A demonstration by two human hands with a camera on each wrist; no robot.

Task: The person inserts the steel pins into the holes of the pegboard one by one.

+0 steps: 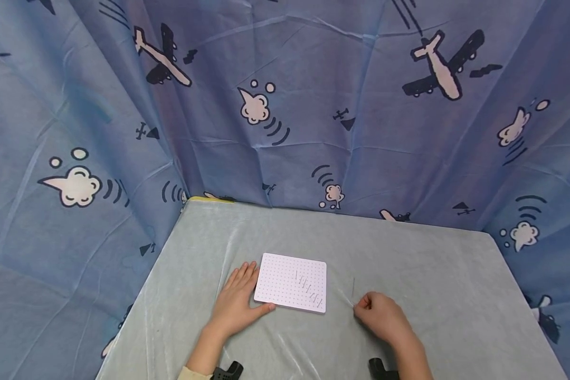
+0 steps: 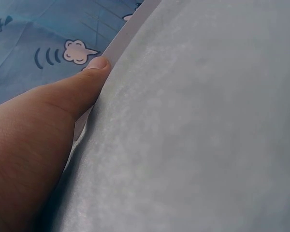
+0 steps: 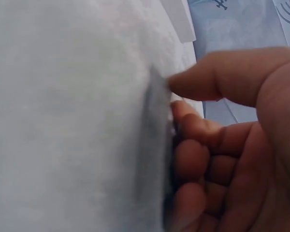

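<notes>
A white board (image 1: 290, 283) with rows of small holes lies on the grey cloth (image 1: 209, 232). Several thin dark pins (image 1: 309, 287) form a slanting line on its right side. My left hand (image 1: 237, 303) lies spread against the board's left side, its thumb (image 2: 94, 72) touching the near edge. To the board's right, my right hand (image 1: 382, 316) pinches the cloth with thumb and index finger, the other fingers curled. A grey fold (image 3: 154, 130) rises at those fingertips in the right wrist view. A thin dark line runs away from them; whether crease or pin, I cannot tell.
Blue curtains (image 1: 304, 105) printed with planes and clouds hang behind the table and along both sides. A yellow strip (image 1: 214, 199) shows at the far left table edge. Dark wrist devices (image 1: 228, 371) sit below both hands.
</notes>
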